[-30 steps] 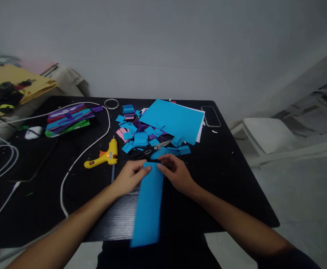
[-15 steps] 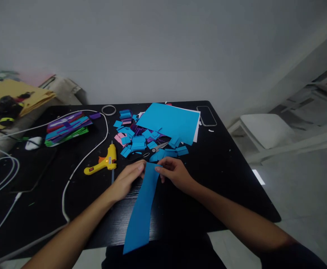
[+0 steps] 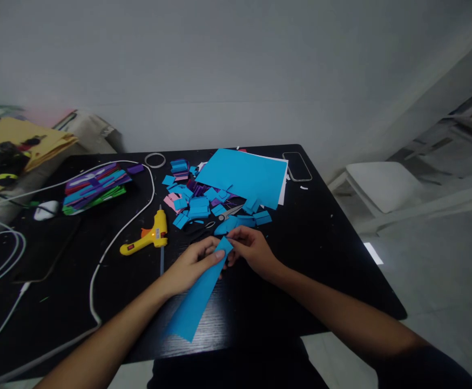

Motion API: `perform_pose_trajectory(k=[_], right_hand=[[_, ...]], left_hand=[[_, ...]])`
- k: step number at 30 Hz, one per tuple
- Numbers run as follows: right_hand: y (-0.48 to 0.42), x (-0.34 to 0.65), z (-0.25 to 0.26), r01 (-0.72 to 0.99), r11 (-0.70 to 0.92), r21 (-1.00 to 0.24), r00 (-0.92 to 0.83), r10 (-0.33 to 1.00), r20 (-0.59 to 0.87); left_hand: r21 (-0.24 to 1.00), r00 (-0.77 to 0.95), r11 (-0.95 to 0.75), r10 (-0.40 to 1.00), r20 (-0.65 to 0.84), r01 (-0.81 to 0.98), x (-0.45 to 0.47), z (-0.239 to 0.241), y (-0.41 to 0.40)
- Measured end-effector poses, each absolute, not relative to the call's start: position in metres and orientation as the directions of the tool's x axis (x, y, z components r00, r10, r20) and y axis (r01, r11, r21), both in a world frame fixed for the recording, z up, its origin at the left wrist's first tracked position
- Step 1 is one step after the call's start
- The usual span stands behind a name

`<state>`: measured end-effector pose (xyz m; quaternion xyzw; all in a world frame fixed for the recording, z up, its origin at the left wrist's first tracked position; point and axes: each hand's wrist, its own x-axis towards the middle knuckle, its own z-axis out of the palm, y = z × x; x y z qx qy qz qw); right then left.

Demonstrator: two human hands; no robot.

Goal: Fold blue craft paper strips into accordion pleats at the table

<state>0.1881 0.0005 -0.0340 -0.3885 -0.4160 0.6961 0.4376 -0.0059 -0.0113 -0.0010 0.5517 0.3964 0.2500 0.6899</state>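
A long blue paper strip (image 3: 199, 300) slants from my hands down toward the table's near edge. My left hand (image 3: 193, 266) grips its upper part, thumb on top and fingers beneath. My right hand (image 3: 253, 249) pinches the strip's top right corner. Just beyond my hands lie scissors (image 3: 231, 212), partly open, among small folded blue paper pieces (image 3: 199, 207). A large blue sheet (image 3: 242, 175) rests behind them, over white paper. Left of my left hand, a yellow glue gun (image 3: 155, 233) lies on its side with a glue stick in it.
A bundle of coloured paper strips (image 3: 94, 188) sits at the left on the black table (image 3: 301, 281). A white cable (image 3: 116, 237) curves past the glue gun. A clear phone case (image 3: 297, 166) lies at the far right, and a white stool (image 3: 384, 186) stands beyond the table.
My left hand has shifted right, its thumb now on top of the strip. The strip's lower end has swung left and up. My right hand stays near its top.
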Motion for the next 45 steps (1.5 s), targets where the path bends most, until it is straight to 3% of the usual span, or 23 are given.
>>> perform_pose_trajectory(k=[6, 16, 21, 26, 32, 40, 45], right_hand=[[0.000, 0.190, -0.028, -0.264, -0.266, -0.927, -0.333, 0.927, -0.171], [-0.004, 0.189, -0.026, -0.240, -0.252, -0.938, -0.363, 0.919, -0.154], [-0.004, 0.189, -0.030, -0.238, -0.241, -0.941, -0.378, 0.915, -0.139], [-0.005, 0.189, -0.031, -0.226, -0.216, -0.950, -0.376, 0.919, -0.120], [-0.007, 0.189, -0.031, -0.160, -0.192, -0.968, -0.361, 0.924, -0.124], [-0.008, 0.190, -0.029, -0.122, -0.166, -0.979, -0.389, 0.915, -0.106], [-0.008, 0.190, -0.027, -0.114, -0.158, -0.981, -0.387, 0.917, -0.102]], left_hand=[[0.947, 0.505, 0.260, 0.802, -0.321, 0.188, -0.009, -0.004, -0.009], [0.942, 0.445, 0.090, 0.864, -0.236, 0.324, -0.011, -0.005, -0.009], [0.953, 0.484, 0.204, 0.825, -0.290, 0.223, -0.012, -0.002, -0.009], [0.965, 0.443, 0.143, 0.867, -0.229, 0.220, -0.012, 0.001, -0.007], [0.927, 0.454, 0.353, 0.810, -0.371, 0.127, -0.013, -0.004, -0.008], [0.921, 0.438, 0.366, 0.811, -0.387, 0.134, -0.011, -0.003, -0.009], [0.952, 0.430, 0.244, 0.851, -0.302, 0.187, -0.012, -0.002, -0.007]])
